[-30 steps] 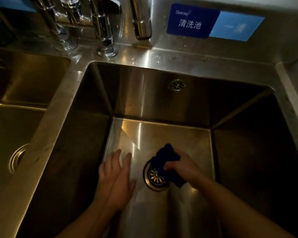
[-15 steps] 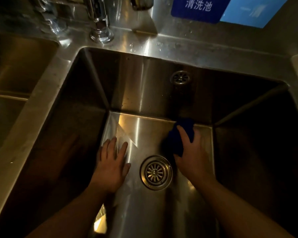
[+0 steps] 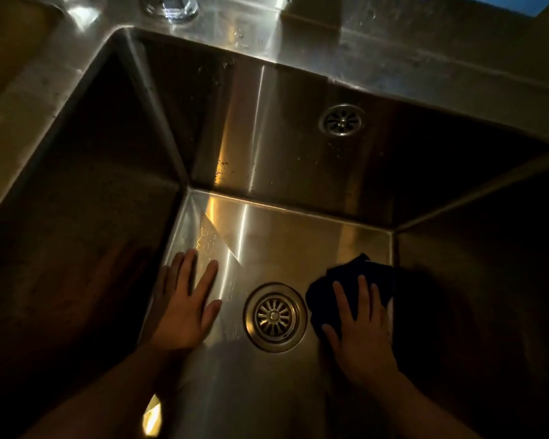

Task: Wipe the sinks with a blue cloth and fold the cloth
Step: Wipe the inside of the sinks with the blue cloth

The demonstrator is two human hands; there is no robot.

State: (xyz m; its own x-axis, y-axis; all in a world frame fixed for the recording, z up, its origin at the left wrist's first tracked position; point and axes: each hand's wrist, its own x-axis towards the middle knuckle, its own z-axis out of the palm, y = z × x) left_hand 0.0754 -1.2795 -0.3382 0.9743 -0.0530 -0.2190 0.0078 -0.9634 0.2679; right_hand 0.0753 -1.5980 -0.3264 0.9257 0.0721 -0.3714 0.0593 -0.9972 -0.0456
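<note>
Blue cloth point(image 3: 346, 280) lies bunched beneath the right hand point(image 3: 362, 331), whose flat fingers press it to the sink point(image 3: 282, 137) floor. The left hand point(image 3: 184, 312) rests flat, empty. Wiping step; the next stroke likely needs steady pressure.

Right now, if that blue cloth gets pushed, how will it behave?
Probably floppy: the blue cloth bunches under the flat fingers of the right hand. Likely slides easily on the smooth steel sink floor. Maybe damp: droplets dot the back wall.

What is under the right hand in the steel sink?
A crumpled dark blue cloth, pressed onto the sink floor beside the round metal drain. The steel beneath it is covered.
</note>
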